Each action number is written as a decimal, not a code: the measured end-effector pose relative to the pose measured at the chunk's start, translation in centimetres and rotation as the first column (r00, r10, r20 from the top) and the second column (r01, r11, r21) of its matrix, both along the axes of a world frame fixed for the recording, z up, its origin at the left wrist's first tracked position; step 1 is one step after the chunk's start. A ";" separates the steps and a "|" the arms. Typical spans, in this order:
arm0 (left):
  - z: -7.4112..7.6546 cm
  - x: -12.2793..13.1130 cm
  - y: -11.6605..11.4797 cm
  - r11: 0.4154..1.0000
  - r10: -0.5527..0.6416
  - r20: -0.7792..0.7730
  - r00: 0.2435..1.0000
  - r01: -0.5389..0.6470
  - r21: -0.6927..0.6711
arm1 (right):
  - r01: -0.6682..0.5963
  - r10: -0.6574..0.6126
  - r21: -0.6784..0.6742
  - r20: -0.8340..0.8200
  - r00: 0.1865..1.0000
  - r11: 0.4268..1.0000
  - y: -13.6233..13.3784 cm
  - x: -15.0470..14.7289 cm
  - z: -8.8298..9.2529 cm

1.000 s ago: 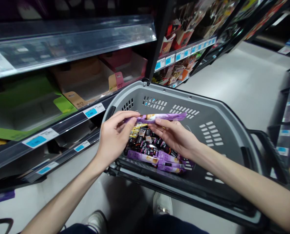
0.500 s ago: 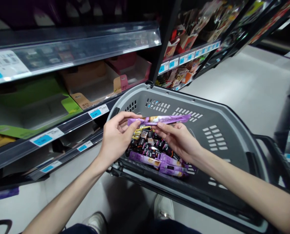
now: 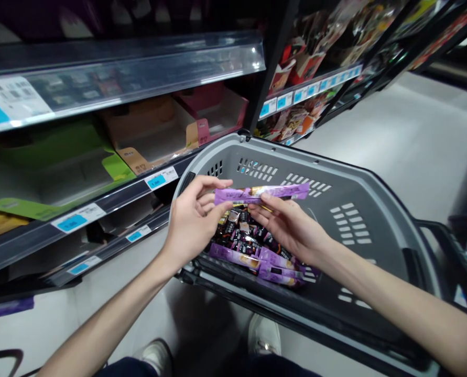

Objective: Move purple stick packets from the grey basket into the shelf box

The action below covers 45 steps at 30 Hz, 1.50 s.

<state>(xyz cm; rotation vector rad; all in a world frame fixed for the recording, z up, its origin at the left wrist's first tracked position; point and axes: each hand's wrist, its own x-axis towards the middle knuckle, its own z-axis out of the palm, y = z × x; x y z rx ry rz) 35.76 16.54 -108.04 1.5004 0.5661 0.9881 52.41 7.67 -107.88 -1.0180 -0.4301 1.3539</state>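
Note:
A long, thin purple snack packet (image 3: 237, 196) lies level above the grey shopping basket (image 3: 359, 193). My right hand (image 3: 292, 220) pinches it near the middle, thumb on top and fingers beneath. Around its left end, my left hand (image 3: 192, 220) has thumb and fingers parted, no longer gripping the wrapper. Whether the left thumb still touches its edge is hard to tell. Below, at the basket's left, is a pile of small dark-wrapped packets (image 3: 244, 230). More long purple packets (image 3: 278, 267) rest in front of that pile.
Shelves on the left hold open cartons, among them a green carton (image 3: 60, 162) and a brown carton (image 3: 150, 125), above price tags (image 3: 160, 179). Further shelves of packaged goods (image 3: 304, 63) stand beyond. A pale floor aisle (image 3: 406, 136) runs to the right. My shoes (image 3: 264, 335) are below the basket.
My left fingers and thumb have spread off the packet's left end. The packet has turned to show more of its face and shifted slightly right with my right hand.

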 end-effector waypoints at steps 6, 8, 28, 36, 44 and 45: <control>0.3 -0.2 -0.5 0.967 0.013 -0.101 0.995 0.013 0.256 | -0.104 0.100 -0.041 -0.105 0.990 0.994 -0.3 -0.6 0.2; 0.7 -0.4 -0.7 0.939 0.061 -0.115 0.992 -0.018 0.343 | -0.095 0.090 -0.037 -0.112 0.990 0.995 -0.4 -0.6 0.3; 1.1 -0.8 -1.0 0.831 0.212 -0.180 0.961 -0.081 0.550 | -0.128 0.112 -0.124 -0.130 0.985 0.984 -0.4 -0.4 0.0; 1.2 -0.8 -1.1 0.854 0.241 -0.238 0.941 -0.089 0.512 | -0.144 0.137 -0.097 -0.074 0.988 0.985 -0.5 -0.5 -0.1; 1.1 -0.6 -1.1 0.893 0.231 -0.235 0.944 -0.110 0.436 | -0.124 0.121 -0.082 -0.041 0.992 0.989 -0.4 -0.5 -0.1; 1.0 -0.5 -1.1 0.903 0.216 -0.225 0.950 -0.107 0.416 | -0.119 0.117 -0.080 -0.036 0.992 0.990 -0.4 -0.5 -0.1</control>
